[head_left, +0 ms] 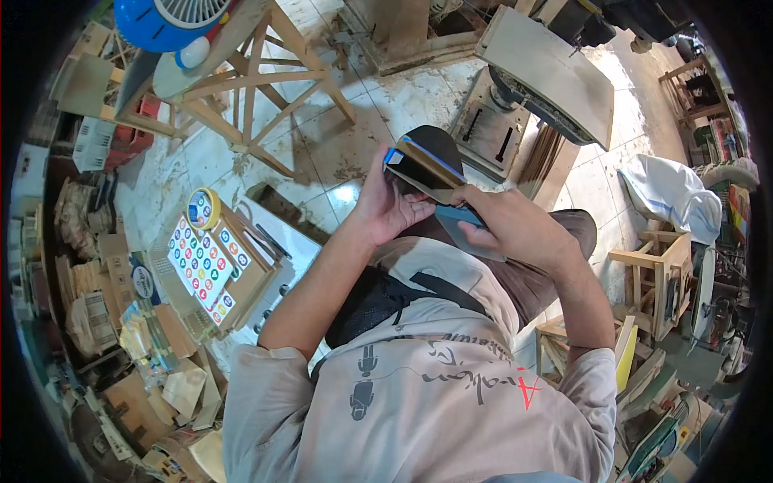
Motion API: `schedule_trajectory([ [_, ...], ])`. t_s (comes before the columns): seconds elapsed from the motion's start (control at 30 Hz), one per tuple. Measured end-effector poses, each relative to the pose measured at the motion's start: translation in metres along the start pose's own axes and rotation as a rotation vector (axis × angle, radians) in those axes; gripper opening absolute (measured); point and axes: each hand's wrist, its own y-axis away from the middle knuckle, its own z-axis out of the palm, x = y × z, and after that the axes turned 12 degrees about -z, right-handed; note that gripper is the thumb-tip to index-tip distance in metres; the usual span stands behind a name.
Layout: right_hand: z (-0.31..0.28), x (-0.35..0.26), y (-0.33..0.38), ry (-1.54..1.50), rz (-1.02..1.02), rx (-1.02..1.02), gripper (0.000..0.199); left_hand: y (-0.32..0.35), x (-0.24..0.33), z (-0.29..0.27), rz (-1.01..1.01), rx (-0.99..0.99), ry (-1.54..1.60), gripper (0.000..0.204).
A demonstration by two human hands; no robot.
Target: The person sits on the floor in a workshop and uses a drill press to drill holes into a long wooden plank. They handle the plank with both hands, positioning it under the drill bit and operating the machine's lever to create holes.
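Over my lap, my left hand grips a shallow, open box-like piece with blue edges and a dark inside, its fingers curled beneath it. My right hand is closed round a flat blue-grey panel at the near end of that piece, the thumb lying on the panel. I cannot tell whether panel and box are joined. The fingertips of my right hand are partly hidden.
On the left, a sheet of colourful round stickers and a yellow tape roll lie on a box. Ahead stand a wooden trestle stool and a machine with a flat table. A white cloth and small wooden frame are right.
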Motion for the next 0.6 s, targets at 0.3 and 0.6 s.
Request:
schedule_trajectory([
  [0.3,0.000,0.031,-0.011,-0.122,-0.063,0.063,0.034,-0.027,0.007,-0.017,0.264,0.516,-0.496,0.057],
  [0.6,-0.001,0.034,-0.010,-0.141,-0.079,0.087,0.033,-0.001,0.043,0.040,0.503,0.533,-1.453,0.045],
])
